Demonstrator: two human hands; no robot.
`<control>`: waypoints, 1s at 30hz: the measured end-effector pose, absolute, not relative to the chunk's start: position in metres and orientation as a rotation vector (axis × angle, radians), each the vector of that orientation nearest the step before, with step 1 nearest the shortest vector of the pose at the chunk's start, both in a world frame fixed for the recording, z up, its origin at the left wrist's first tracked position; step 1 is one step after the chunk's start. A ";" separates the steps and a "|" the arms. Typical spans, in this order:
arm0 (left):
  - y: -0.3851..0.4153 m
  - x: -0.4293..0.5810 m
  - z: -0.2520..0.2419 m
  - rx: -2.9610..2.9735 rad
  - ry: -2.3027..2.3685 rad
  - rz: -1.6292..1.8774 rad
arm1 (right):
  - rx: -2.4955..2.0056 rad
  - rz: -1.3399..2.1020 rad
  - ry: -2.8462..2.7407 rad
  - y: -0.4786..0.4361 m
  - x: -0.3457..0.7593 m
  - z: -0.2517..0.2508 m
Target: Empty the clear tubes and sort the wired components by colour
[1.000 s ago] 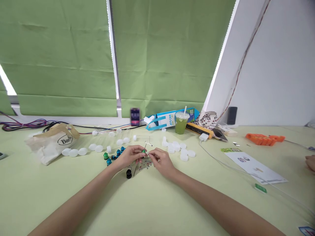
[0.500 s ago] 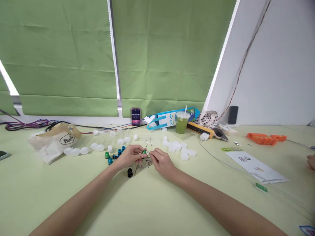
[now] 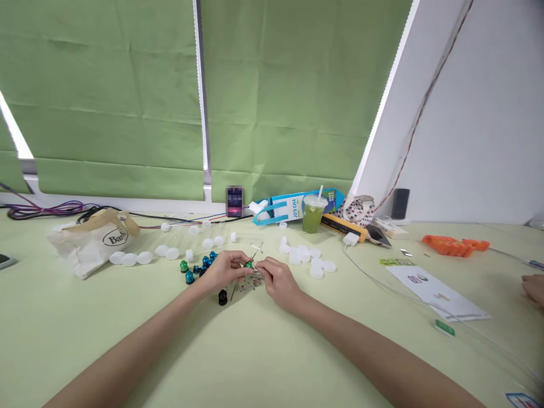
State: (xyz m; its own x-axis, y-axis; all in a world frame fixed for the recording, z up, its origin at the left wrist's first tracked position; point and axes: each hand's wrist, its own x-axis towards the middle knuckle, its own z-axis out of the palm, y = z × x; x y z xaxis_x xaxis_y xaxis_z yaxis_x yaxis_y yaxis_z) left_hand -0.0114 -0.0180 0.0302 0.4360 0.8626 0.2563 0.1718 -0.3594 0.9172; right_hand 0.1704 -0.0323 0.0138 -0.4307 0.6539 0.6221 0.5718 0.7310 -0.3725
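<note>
Left hand (image 3: 223,271) and right hand (image 3: 278,279) pinch, seemingly, a green bead (image 3: 249,264) (white caps (image 3: 317,266) flanking).

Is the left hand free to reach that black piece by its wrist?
Probably yes: the black piece lies bare beside the left hand, nothing between, but it is busy pinching a small green piece.

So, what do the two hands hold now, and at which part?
The left hand pinches a small green bead by its side. The right hand meets it there; what it grips is too small to tell.
</note>
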 end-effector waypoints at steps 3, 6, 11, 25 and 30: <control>-0.018 -0.013 0.031 1.836 0.873 0.984 | -0.917 0.256 -2.112 -0.032 0.169 0.016; -0.016 -0.014 0.029 1.863 0.859 0.978 | -0.893 0.345 -2.072 -0.030 0.168 0.016; -0.014 -0.015 0.027 1.856 0.849 0.968 | -0.869 0.481 -2.022 -0.027 0.168 0.012; -0.015 -0.018 0.033 1.906 0.800 0.925 | -0.838 1.212 -1.775 -0.027 0.164 0.016; -0.014 -0.018 0.031 1.907 0.770 0.922 | -0.796 1.537 -1.571 -0.028 0.164 0.017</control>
State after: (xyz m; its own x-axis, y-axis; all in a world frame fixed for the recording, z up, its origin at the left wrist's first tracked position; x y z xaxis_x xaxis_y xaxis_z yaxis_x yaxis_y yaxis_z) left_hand -0.0181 -0.0141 0.0312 0.5370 0.7886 0.2996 0.1543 -0.4410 0.8842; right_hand 0.1639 -0.0282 0.0173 -0.4972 0.8613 0.1045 -0.0856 0.0711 -0.9938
